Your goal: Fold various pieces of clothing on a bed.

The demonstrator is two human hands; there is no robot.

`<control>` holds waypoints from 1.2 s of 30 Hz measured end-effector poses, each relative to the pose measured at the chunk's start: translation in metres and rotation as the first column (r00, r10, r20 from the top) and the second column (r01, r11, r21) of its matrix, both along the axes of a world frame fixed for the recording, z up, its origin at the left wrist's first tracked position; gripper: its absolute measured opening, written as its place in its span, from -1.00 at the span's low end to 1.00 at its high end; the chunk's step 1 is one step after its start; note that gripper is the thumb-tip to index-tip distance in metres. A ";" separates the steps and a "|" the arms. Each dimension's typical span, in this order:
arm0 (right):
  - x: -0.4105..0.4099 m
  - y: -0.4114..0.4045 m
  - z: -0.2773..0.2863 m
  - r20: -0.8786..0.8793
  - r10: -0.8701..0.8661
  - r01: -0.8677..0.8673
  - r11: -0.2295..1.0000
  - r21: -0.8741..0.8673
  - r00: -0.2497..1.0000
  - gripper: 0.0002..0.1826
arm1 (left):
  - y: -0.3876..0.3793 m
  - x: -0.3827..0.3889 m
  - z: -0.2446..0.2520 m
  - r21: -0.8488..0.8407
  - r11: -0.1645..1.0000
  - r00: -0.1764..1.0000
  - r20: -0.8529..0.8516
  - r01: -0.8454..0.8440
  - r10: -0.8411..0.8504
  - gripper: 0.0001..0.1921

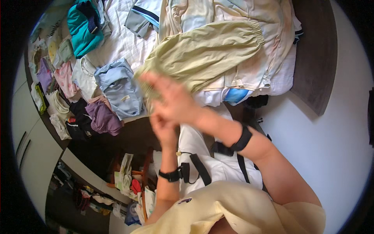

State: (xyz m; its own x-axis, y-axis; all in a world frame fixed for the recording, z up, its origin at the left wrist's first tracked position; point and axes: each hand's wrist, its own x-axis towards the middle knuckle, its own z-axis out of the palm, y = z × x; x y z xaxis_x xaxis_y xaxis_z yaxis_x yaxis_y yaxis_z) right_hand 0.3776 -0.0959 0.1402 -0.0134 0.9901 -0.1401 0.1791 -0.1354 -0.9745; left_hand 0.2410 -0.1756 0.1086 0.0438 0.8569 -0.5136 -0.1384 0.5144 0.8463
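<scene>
Pale green trousers (204, 55) lie folded lengthwise across the bed, their gathered elastic cuff towards the right. At their left end, my right hand (172, 99) is blurred by movement, its fingers stretched over the fabric; its grip is not clear. Just below it, my left hand (163, 125) has its fingers curled on the near edge of the trousers, partly hidden by the right hand. Beneath the trousers is a pale tie-dye-patterned cloth item (248, 70). A folded light blue garment (118, 87) lies left of my hands.
Several small garments, including a purple one (103, 117) and a teal one (84, 32), cover the bed's left side. A dark wooden bed panel (315, 52) stands at right. Below left are a wooden chair (143, 175) holding cloths and white cabinets (35, 163).
</scene>
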 end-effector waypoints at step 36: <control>0.127 -0.020 -0.157 -0.050 -0.403 0.343 0.832 -0.437 0.914 -0.44 | 0.075 0.037 -0.061 0.082 0.920 0.761 -0.593 0.384 -0.265 -0.27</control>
